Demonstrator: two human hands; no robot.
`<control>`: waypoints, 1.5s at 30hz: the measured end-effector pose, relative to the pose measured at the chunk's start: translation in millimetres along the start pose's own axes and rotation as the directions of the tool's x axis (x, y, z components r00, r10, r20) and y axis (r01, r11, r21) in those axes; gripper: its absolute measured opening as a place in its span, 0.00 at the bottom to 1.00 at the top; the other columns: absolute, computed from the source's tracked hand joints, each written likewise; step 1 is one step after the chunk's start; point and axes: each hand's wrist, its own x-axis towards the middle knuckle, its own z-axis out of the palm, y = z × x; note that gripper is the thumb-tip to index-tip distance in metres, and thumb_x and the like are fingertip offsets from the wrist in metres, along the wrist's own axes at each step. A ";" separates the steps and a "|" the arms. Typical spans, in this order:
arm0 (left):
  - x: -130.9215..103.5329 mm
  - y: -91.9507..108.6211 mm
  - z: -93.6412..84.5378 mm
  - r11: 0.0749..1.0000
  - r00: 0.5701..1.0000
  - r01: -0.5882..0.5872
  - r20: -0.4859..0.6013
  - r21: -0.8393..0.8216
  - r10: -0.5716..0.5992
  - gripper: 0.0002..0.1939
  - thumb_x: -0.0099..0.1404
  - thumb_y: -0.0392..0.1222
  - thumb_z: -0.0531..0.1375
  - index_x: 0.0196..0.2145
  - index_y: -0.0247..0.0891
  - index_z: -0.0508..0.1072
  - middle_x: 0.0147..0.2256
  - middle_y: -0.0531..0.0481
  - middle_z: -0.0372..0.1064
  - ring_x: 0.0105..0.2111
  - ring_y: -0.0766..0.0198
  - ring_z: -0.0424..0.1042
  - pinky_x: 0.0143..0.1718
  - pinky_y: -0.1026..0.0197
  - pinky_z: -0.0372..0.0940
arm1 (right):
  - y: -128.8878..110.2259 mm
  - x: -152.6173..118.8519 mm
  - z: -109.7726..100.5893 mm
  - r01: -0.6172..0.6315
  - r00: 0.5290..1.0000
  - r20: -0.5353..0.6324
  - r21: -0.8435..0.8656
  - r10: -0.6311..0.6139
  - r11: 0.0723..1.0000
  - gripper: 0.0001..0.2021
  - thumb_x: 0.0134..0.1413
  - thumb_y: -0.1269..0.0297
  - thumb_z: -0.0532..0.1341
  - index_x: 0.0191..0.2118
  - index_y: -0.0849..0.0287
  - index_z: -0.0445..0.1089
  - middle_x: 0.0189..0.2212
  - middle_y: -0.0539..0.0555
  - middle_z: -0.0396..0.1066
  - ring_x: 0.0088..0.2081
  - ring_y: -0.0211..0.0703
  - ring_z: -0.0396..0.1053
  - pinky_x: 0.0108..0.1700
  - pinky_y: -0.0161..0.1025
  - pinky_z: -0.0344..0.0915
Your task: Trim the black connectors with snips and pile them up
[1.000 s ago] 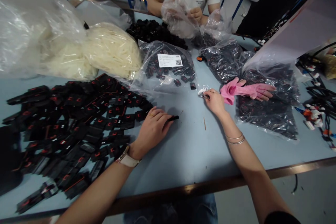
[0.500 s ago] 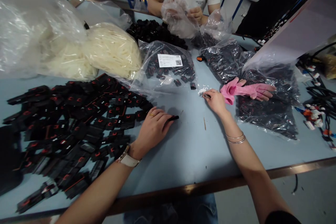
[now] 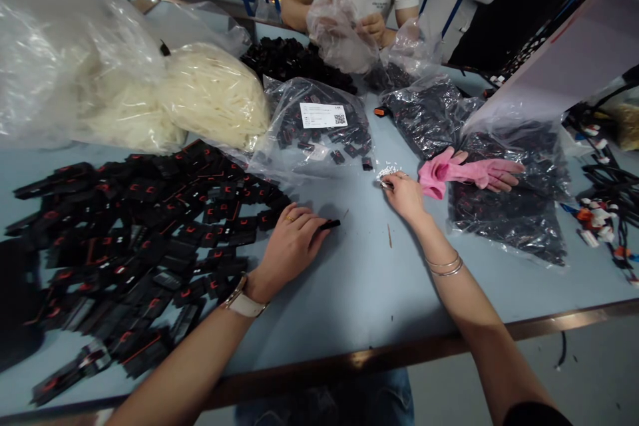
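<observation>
My left hand (image 3: 294,239) is closed around a small black plastic connector (image 3: 330,224), whose end sticks out past the fingertips, just above the table. Beside that hand on the left spreads a large heap of black connectors with red parts (image 3: 164,239). My right hand (image 3: 403,194) reaches to a little pile of tiny white pieces (image 3: 389,169). Its thumb and fingers are pinched together at the pile's near edge, with a small shiny thing (image 3: 385,184) at the tips that is too small to name.
Behind the hands lies a labelled clear bag of black parts (image 3: 324,140). Pink gloves (image 3: 464,173) rest on dark-filled bags (image 3: 509,219) at right. Bags of cream-coloured pieces (image 3: 214,96) stand at back left. Opposite, a person (image 3: 357,6) handles a plastic bag.
My right hand has shifted slightly left along the near edge of the white pieces. My left hand and the connector in it have stayed in place.
</observation>
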 end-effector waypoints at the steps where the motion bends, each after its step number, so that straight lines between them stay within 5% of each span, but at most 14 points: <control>1: 0.1 0.0 -0.2 1.000 1.000 0.001 0.002 -0.001 -0.001 0.07 0.65 0.39 0.55 0.37 0.37 0.73 0.34 0.46 0.75 0.39 0.55 0.69 0.52 0.44 0.62 | -0.7 0.4 0.3 -0.002 1.000 0.000 -0.012 0.002 1.000 0.14 0.56 0.70 0.54 0.44 0.54 0.73 0.40 0.55 0.73 0.38 0.46 0.70 0.34 0.38 0.61; 14: -0.2 0.6 -0.7 1.000 1.000 -0.012 -0.003 -0.010 0.012 0.07 0.65 0.39 0.56 0.37 0.36 0.73 0.33 0.46 0.74 0.39 0.56 0.69 0.52 0.45 0.61 | -11.8 1.6 -3.4 -0.085 0.996 0.016 -0.081 0.087 0.993 0.12 0.56 0.63 0.56 0.42 0.57 0.73 0.41 0.59 0.72 0.37 0.48 0.70 0.36 0.38 0.60; 28: 0.5 0.7 -1.0 1.000 1.000 -0.019 -0.002 -0.015 0.019 0.06 0.65 0.37 0.56 0.37 0.36 0.72 0.33 0.47 0.74 0.38 0.56 0.69 0.52 0.46 0.61 | -5.3 2.0 -8.4 -0.043 0.998 0.048 -0.121 0.049 0.992 0.11 0.54 0.64 0.57 0.40 0.59 0.73 0.40 0.59 0.73 0.38 0.47 0.70 0.35 0.37 0.60; 34: 0.4 0.7 -1.1 1.000 1.000 -0.012 0.002 -0.012 0.012 0.07 0.65 0.39 0.56 0.36 0.36 0.73 0.33 0.47 0.74 0.38 0.56 0.69 0.52 0.46 0.61 | -8.5 -1.5 -5.4 0.021 0.996 -0.088 0.271 0.003 0.962 0.08 0.50 0.66 0.58 0.31 0.61 0.75 0.30 0.54 0.73 0.33 0.41 0.68 0.34 0.35 0.59; 39: 1.0 1.3 -2.2 1.000 1.000 -0.007 0.023 -0.016 0.008 0.07 0.65 0.39 0.56 0.35 0.36 0.73 0.32 0.47 0.74 0.37 0.57 0.68 0.51 0.46 0.62 | -40.8 -18.3 -10.5 0.124 0.969 0.050 0.752 -0.244 0.647 0.06 0.48 0.66 0.62 0.29 0.62 0.75 0.27 0.50 0.69 0.24 0.31 0.61 0.28 0.31 0.57; 41: 1.1 2.0 -2.6 1.000 1.000 -0.001 0.021 -0.011 0.001 0.07 0.65 0.39 0.55 0.35 0.37 0.73 0.31 0.47 0.73 0.37 0.56 0.68 0.51 0.46 0.62 | -53.6 -25.7 -12.8 0.125 0.938 0.092 0.809 -0.334 0.575 0.05 0.48 0.66 0.62 0.30 0.62 0.75 0.28 0.50 0.68 0.25 0.31 0.61 0.28 0.31 0.58; 45: 1.1 4.0 -3.7 1.000 1.000 -0.008 0.020 0.006 0.008 0.08 0.65 0.41 0.55 0.34 0.37 0.73 0.31 0.47 0.74 0.37 0.56 0.69 0.52 0.45 0.62 | -66.0 -33.8 -13.9 0.178 0.907 0.092 0.800 -0.411 0.573 0.04 0.50 0.67 0.62 0.31 0.60 0.75 0.29 0.50 0.66 0.28 0.32 0.63 0.29 0.31 0.59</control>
